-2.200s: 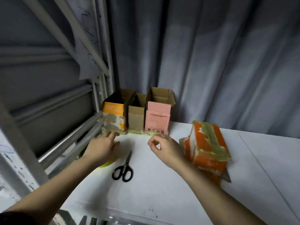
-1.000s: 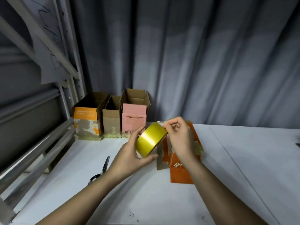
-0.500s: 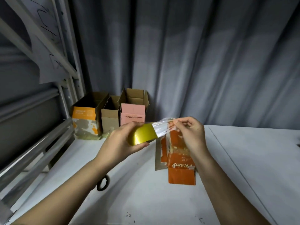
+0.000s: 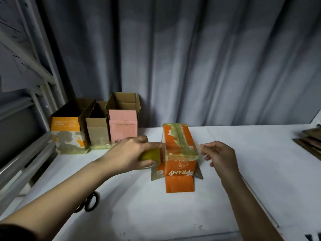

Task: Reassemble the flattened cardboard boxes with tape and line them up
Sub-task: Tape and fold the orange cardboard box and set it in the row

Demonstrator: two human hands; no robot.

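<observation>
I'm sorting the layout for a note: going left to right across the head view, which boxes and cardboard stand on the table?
Orange-and-white box → plain brown box → pink box → orange box being taped → flattened cardboard stack.

head view: single, worn at head height | faced forward and down over the white table [image 4: 243,171] | orange box [image 4: 178,148] seen close, centre | grey curtain [image 4: 208,58] behind it

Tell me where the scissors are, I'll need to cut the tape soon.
In the head view, the scissors lie on the white table at lower left, handles showing just past the left forearm, nearer than the row of boxes.
</observation>
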